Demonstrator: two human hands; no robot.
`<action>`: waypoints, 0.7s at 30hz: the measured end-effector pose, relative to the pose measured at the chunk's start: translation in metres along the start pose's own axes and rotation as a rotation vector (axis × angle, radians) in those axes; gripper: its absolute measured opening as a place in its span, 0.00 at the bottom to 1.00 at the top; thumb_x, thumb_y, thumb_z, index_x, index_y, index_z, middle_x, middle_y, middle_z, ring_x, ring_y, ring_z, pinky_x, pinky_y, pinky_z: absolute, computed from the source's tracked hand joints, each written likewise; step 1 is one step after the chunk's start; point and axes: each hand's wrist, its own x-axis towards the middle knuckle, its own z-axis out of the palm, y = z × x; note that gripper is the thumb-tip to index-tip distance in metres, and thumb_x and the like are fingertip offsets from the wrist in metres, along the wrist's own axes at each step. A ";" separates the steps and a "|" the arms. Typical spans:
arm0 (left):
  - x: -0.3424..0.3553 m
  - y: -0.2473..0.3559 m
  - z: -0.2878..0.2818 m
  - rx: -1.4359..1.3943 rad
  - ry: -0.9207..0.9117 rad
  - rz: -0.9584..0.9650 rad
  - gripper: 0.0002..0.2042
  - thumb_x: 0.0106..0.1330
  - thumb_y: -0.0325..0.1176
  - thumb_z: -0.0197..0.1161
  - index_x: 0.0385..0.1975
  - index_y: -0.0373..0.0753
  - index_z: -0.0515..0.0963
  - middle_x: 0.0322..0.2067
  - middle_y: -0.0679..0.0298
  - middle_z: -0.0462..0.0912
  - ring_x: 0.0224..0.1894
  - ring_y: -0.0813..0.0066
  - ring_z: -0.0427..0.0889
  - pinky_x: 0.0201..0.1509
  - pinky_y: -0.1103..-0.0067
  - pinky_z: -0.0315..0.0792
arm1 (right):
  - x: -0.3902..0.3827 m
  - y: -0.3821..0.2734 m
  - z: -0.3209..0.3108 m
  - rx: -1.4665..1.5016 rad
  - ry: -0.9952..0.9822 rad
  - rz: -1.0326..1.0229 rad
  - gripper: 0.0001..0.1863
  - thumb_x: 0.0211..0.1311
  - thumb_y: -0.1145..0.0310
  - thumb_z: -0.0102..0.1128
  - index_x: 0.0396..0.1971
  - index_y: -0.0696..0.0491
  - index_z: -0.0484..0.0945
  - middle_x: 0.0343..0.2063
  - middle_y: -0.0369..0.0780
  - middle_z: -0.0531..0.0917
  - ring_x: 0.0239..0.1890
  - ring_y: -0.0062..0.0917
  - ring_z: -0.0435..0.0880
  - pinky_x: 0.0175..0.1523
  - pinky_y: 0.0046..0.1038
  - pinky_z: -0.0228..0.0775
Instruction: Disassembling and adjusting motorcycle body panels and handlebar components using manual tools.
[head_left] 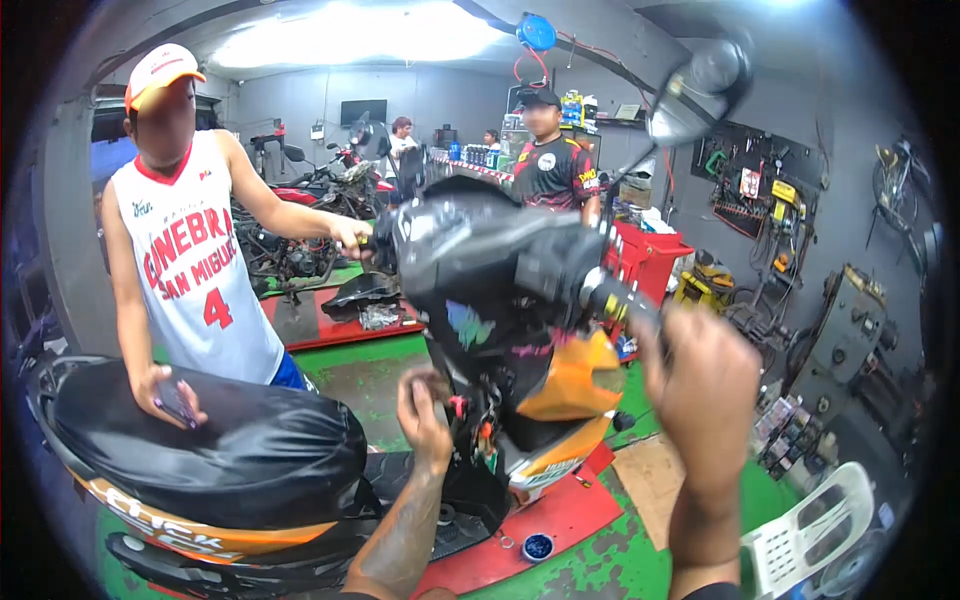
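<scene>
Two hands on scooter (480, 300) | right hand (700, 385) clamped on handlebar grip (610, 298), steadying steering | left hand (425, 410) fingers apart, reaching into exposed wiring (470, 415) below headstock

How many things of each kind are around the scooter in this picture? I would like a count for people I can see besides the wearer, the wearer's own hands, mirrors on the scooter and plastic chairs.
Other people: 4, nearest in a white jersey
Wearer's hands: 2, left hand, right hand
Scooter mirrors: 1
White plastic chairs: 1
Total: 8
</scene>
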 end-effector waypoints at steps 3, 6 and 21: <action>-0.020 0.030 -0.009 0.140 -0.111 -0.227 0.13 0.79 0.39 0.47 0.43 0.36 0.74 0.30 0.68 0.76 0.26 0.84 0.72 0.29 0.84 0.66 | 0.011 -0.011 -0.031 0.101 -0.292 0.118 0.15 0.64 0.57 0.61 0.35 0.56 0.77 0.26 0.43 0.79 0.26 0.37 0.81 0.30 0.38 0.74; -0.042 0.082 -0.026 0.323 -0.255 -0.474 0.12 0.79 0.37 0.47 0.45 0.37 0.76 0.29 0.68 0.77 0.24 0.86 0.71 0.26 0.85 0.66 | 0.024 -0.018 -0.055 0.253 -0.505 0.194 0.20 0.65 0.57 0.59 0.44 0.60 0.78 0.27 0.46 0.80 0.28 0.39 0.82 0.32 0.37 0.75; 0.001 0.221 0.068 0.328 -0.432 -0.581 0.21 0.79 0.46 0.45 0.43 0.32 0.77 0.28 0.65 0.81 0.27 0.83 0.75 0.31 0.84 0.69 | 0.055 -0.011 -0.105 0.501 -1.027 0.094 0.36 0.70 0.50 0.52 0.56 0.74 0.69 0.37 0.57 0.84 0.35 0.42 0.87 0.38 0.36 0.81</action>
